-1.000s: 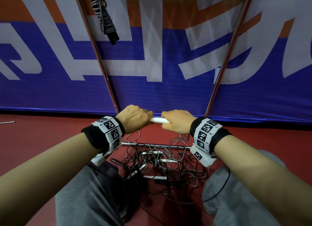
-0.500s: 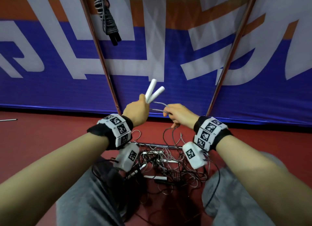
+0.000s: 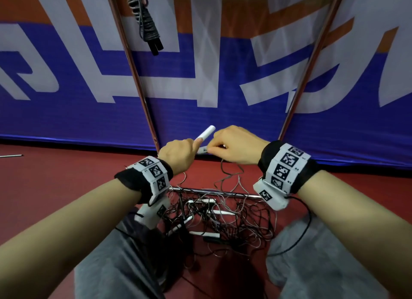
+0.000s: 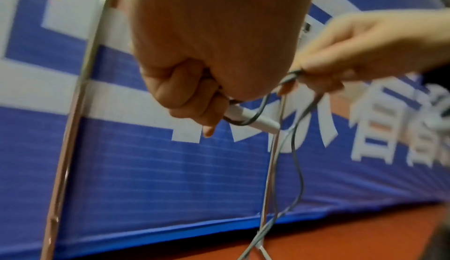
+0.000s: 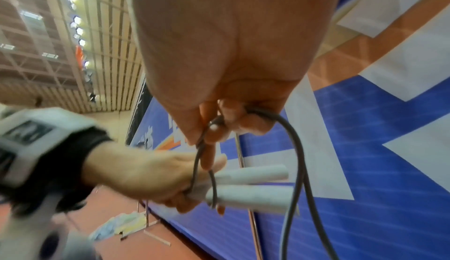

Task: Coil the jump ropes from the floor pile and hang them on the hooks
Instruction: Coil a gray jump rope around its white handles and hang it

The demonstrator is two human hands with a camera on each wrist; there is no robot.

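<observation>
My left hand [image 3: 178, 152] grips two white jump rope handles [image 3: 205, 132] held together, their free ends pointing up and to the right [image 5: 253, 185]. My right hand [image 3: 231, 146] pinches the thin dark cord [image 5: 292, 148] right beside the handles and loops it around them [image 4: 246, 119]. The cord trails down to a tangled pile of ropes [image 3: 214, 214] with several white handles on the red floor between my knees. A coiled dark rope [image 3: 146, 22] hangs on the rack at top left.
Two slanted metal rack poles [image 3: 136, 75] [image 3: 312, 60] rise in front of a blue and white banner [image 3: 200, 75]. A low metal crossbar [image 3: 211, 190] runs above the pile. My grey-trousered knees [image 3: 312, 254] flank the pile.
The handles went from level between both hands to gathered upright in my left hand. My right hand left the handle, took the cord and has closed in next to the handles.
</observation>
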